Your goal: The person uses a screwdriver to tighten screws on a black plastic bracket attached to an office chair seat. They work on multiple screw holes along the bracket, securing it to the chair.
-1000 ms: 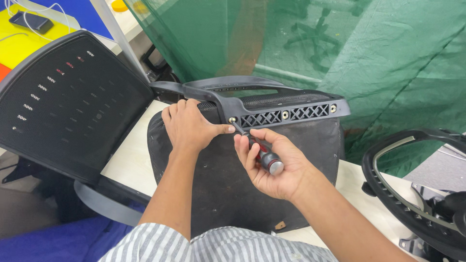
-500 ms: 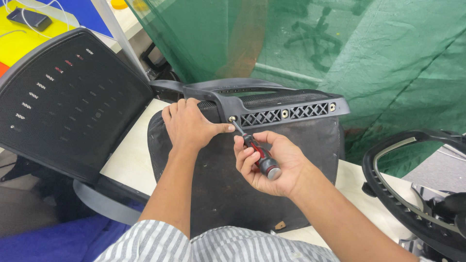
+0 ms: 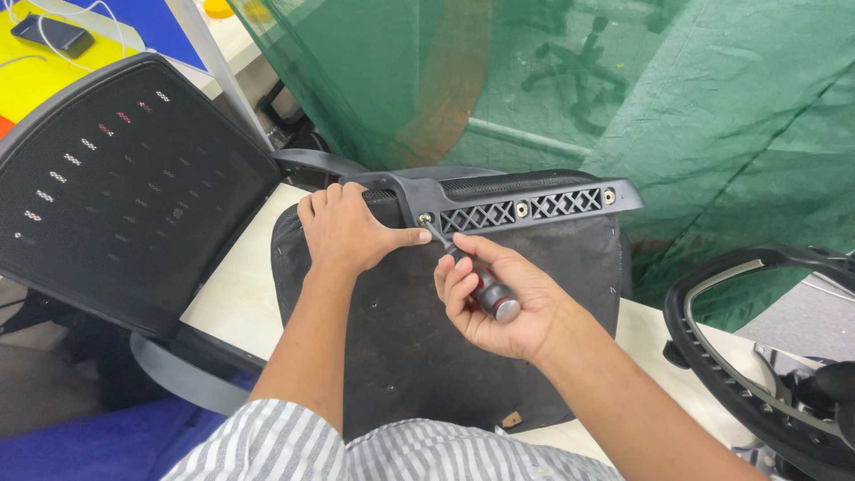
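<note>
Screwdriver (image 3: 481, 287) in the right hand (image 3: 508, 303): handle black and dark red, butt cap silver-grey.
Bracket (image 3: 525, 203) at the screwdriver tip: dark grey plastic, open lattice pattern, pale metal screw heads.
Seat underside (image 3: 419, 338) beneath both hands: black fabric, faint pale specks.
Left hand (image 3: 343, 233), beside the grip: resting on black fabric.
Sleeve (image 3: 285, 445) below the grip: white with thin grey stripes.
Mesh backrest (image 3: 125, 187) left of the grip: black, rows of small slots showing white and red.
Netting (image 3: 623, 98) above the grip: green.
Tabletop (image 3: 236, 276): cream.
Ring frame (image 3: 739, 356) right of the grip: black.
</note>
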